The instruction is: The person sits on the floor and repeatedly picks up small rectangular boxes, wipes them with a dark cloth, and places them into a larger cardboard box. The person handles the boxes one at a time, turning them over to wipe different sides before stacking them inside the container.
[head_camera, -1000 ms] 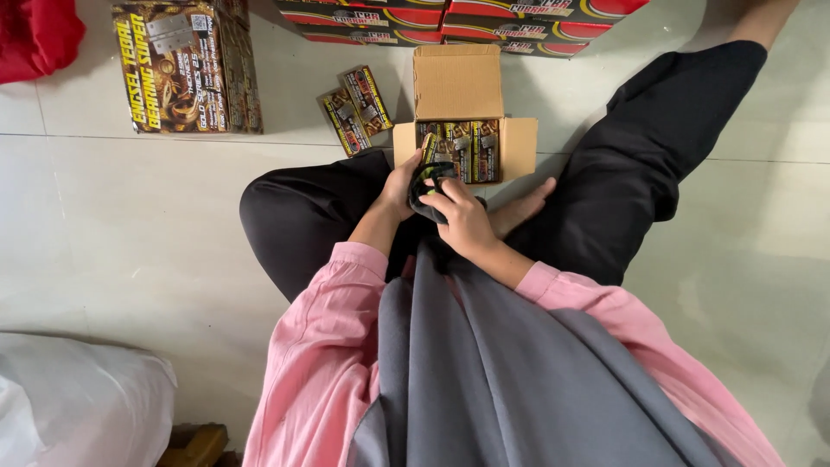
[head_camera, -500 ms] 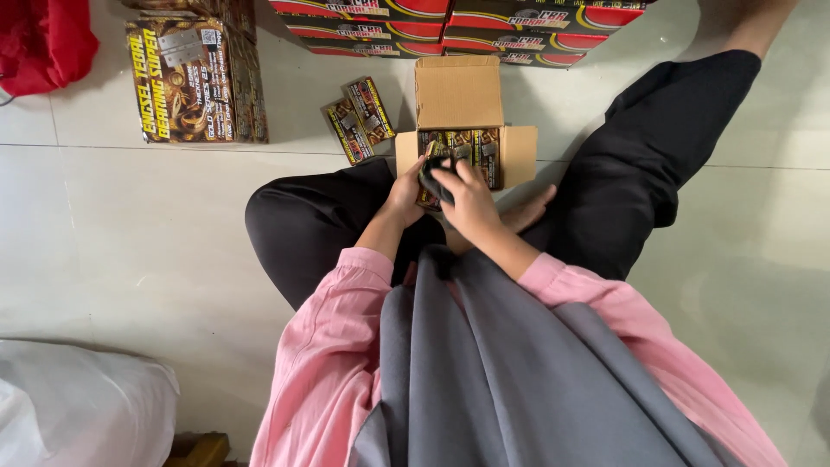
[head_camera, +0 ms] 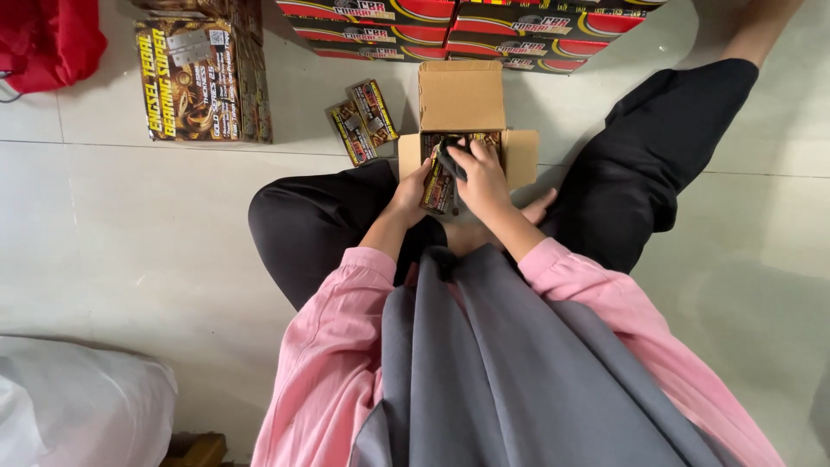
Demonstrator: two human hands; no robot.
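Hands are meeting over the open carton [head_camera: 462, 99] that you are keeping between your legs, close enough that both arms are reaching it without stretching. Your left hand [head_camera: 413, 186] is curling round the lower end of a small black-and-yellow packet [head_camera: 435, 186], fingers wrapped and thumb on the near side, so the packet is standing nearly upright at the carton's front edge, half inside it. Your right hand [head_camera: 480, 173] is lying over the packet's top, fingers bent and closed on a dark piece [head_camera: 448, 158] there; whether that piece is part of the packet or a separate thing, you cannot tell from this view. The packet is therefore sitting between your two hands, touching both, the left one under and beside it, the right one above. More packets of the same kind are seeming to fill the carton behind it, though your hands are hiding most of them. Two loose packets [head_camera: 363, 119] are lying flat on the floor [head_camera: 130, 233] just left of the carton, within easy reach. Farther left a bigger printed box [head_camera: 194, 79] is resting, and a row of red-and-black boxes [head_camera: 467, 26] is lining the far side.
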